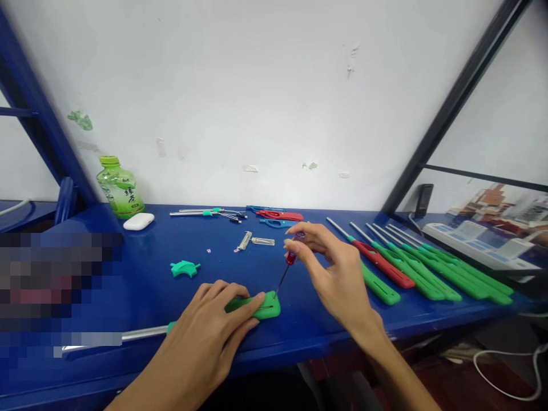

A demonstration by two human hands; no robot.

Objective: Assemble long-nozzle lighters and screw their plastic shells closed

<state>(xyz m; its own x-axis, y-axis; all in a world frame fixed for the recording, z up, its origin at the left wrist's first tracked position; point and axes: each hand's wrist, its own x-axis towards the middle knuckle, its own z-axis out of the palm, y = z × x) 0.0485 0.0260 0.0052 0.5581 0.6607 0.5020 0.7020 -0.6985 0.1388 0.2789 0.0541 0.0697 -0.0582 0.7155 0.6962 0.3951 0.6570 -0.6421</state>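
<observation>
On the blue table, my left hand (218, 319) is wrapped over a green lighter (270, 305), whose silver tube points left. My right hand (338, 274) pinches the red handle of a small screwdriver (290, 258) between thumb and fingers. The screwdriver's tip touches the right end of the green handle, near its edge. Part of the lighter's body is hidden under my left hand. Behind my left hand lies a teal plastic piece (185, 269). Two clear small tanks (262, 241) rest behind the screwdriver.
Several green lighters (428, 274) and a red one (381, 262) lie at right. Metal tubes with wires (201, 213) and red and blue handle parts (280, 216) lie near the wall. A green bottle (121, 189) and a white case (138, 221) stand back left.
</observation>
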